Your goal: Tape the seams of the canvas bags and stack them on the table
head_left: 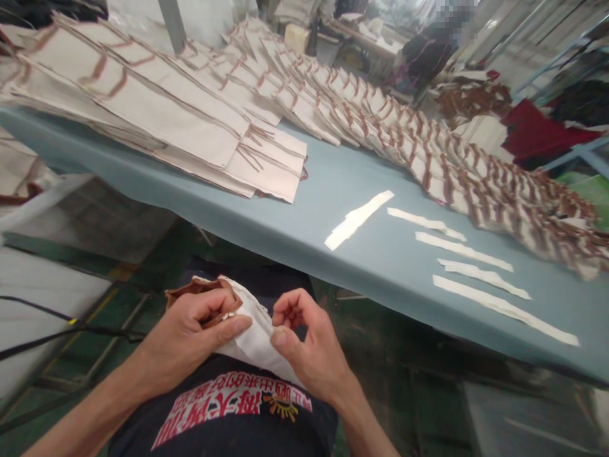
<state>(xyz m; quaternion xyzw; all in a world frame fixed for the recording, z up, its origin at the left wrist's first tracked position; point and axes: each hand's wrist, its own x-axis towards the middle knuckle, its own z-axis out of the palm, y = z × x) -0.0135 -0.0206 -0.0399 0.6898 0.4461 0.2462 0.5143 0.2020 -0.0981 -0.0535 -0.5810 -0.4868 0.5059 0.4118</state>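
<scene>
My left hand [204, 324] is closed on a cream fabric piece [252, 320] with brown trim, gripping it between thumb and curled fingers. The piece sits over my lap, in front of a dark apron [228, 412] with red lettering. At the right edge of the same fabric is my right hand [309, 343], its fingers curled in and its thumb against the cloth. Part of the fabric runs behind that hand and is hidden.
A long blue-grey table [304, 235] crosses the view. On it lie stacked cream bags [166, 120] with brown binding, a long overlapping row of similar pieces [380, 120], and several pale strips [504, 311]. Another person [423, 54] is at the back.
</scene>
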